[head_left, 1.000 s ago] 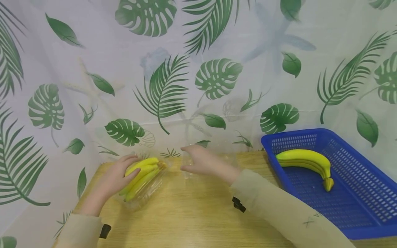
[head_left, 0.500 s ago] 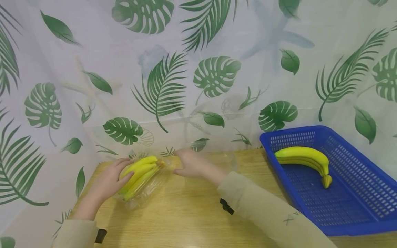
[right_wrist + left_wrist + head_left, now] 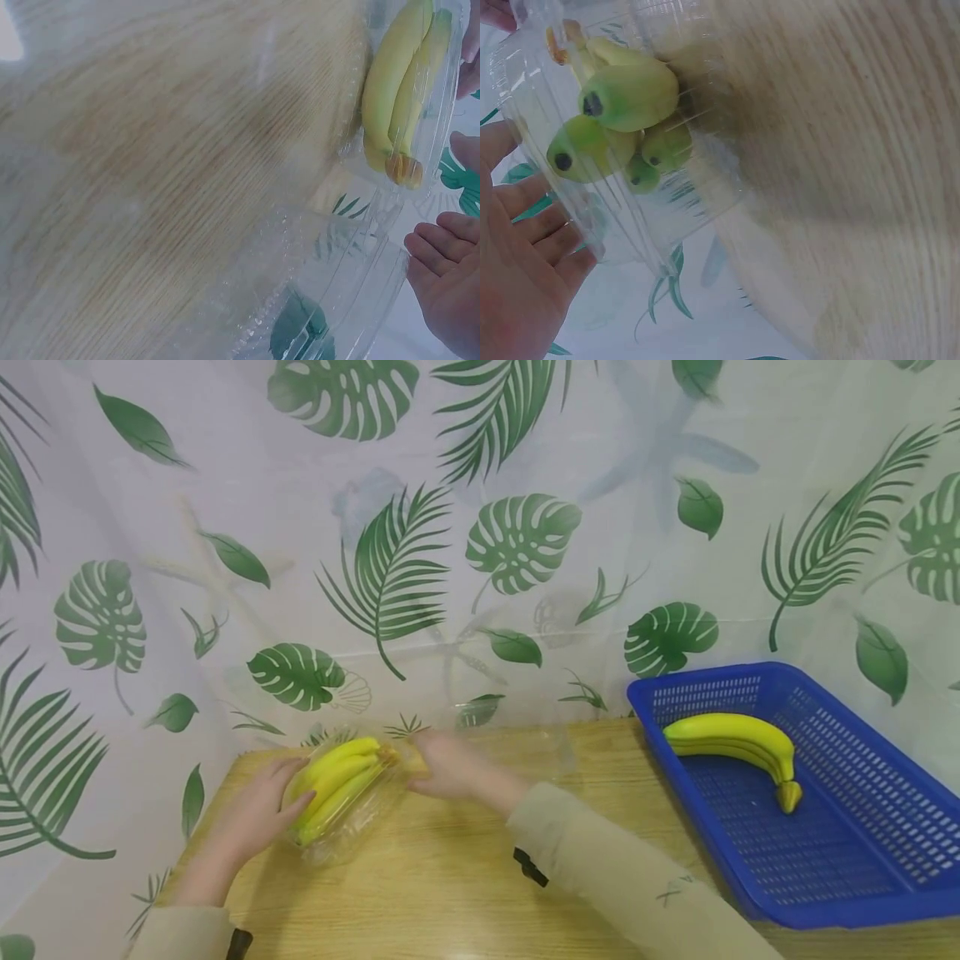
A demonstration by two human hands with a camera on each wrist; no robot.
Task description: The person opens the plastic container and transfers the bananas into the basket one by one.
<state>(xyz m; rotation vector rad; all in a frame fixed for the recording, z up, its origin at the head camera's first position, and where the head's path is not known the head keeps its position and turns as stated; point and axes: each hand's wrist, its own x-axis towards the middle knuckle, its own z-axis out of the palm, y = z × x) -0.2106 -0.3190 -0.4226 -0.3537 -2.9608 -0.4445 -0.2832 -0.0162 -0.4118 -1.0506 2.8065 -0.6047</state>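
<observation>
A bunch of yellow bananas [image 3: 336, 785] lies in a clear plastic box [image 3: 352, 835] at the left of the table. My left hand [image 3: 251, 818] rests against the box's left end, thumb apart from the fingers. In the left wrist view its fingers [image 3: 555, 236] touch the clear wall, and the green banana tips [image 3: 630, 94] face the camera. Just right of the banana stems is my right hand [image 3: 453, 768], fingers pointing left. Beside it spreads a second clear plastic part [image 3: 536, 747]; the right wrist view shows the fingers [image 3: 435, 247] at its edge. I cannot tell whether they press it.
On the right a blue perforated basket [image 3: 795, 860] holds another bunch of bananas [image 3: 738, 735]. A white cloth [image 3: 525, 460] printed with green leaves hangs behind the wooden table [image 3: 450, 893].
My right hand has moved left, closer to the banana stems. My left hand has slid slightly left, baring more of the bananas. The basket and its bananas stay where they were.
</observation>
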